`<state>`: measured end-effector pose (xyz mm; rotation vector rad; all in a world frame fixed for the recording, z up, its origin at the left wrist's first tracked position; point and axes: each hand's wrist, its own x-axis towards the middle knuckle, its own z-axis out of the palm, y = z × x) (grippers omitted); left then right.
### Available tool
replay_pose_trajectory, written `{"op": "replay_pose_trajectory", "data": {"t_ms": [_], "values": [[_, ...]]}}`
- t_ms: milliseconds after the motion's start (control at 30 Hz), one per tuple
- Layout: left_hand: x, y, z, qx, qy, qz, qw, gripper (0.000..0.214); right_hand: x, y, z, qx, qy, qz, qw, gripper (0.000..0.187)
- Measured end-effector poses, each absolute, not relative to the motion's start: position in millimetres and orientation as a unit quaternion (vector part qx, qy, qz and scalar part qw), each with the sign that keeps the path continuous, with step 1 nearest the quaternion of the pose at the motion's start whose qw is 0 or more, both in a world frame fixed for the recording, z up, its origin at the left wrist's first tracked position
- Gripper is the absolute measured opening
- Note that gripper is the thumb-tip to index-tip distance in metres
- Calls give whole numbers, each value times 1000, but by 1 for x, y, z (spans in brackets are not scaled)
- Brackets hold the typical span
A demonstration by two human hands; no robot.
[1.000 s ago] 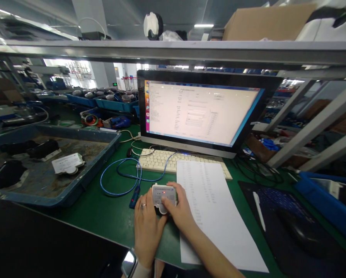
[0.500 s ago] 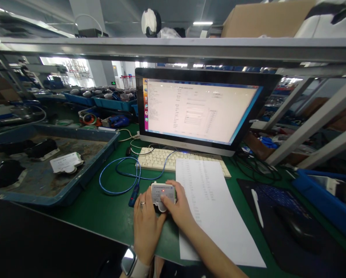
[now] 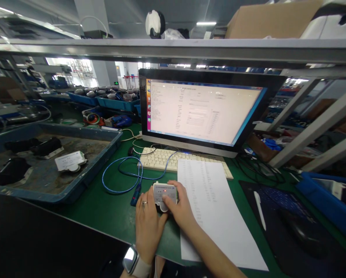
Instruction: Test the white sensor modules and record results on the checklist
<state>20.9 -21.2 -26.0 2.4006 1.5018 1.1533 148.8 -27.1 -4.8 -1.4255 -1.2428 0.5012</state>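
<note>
A small white device (image 3: 163, 193) with a lit red lamp lies on the green bench mat (image 3: 103, 210), and both my hands hold it. My left hand (image 3: 148, 224), with a ring and a wrist watch, grips its left side. My right hand (image 3: 180, 208) wraps its right side, thumb pressed on its front. A blue cable (image 3: 123, 173) coils from the device's top toward the white keyboard (image 3: 161, 159). A printed sheet (image 3: 213, 204) lies under my right forearm.
A monitor (image 3: 201, 110) stands behind the keyboard. A blue tray (image 3: 101, 154) at left holds black parts and a white device. At right lie a black mouse mat (image 3: 280, 216) with a white pen (image 3: 259, 210) and mouse, and a blue bin (image 3: 326, 200).
The view has shifted slightly. Both hands stay on the white device in the same place; my right thumb has slid a little over its front.
</note>
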Motion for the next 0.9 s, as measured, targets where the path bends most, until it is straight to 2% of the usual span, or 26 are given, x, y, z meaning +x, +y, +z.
{"op": "replay_pose_trajectory", "data": {"t_ms": [900], "values": [[21,-21,-21,786,479,389,44,64,149,-27,-4,-603,-527,212,560,34]]}}
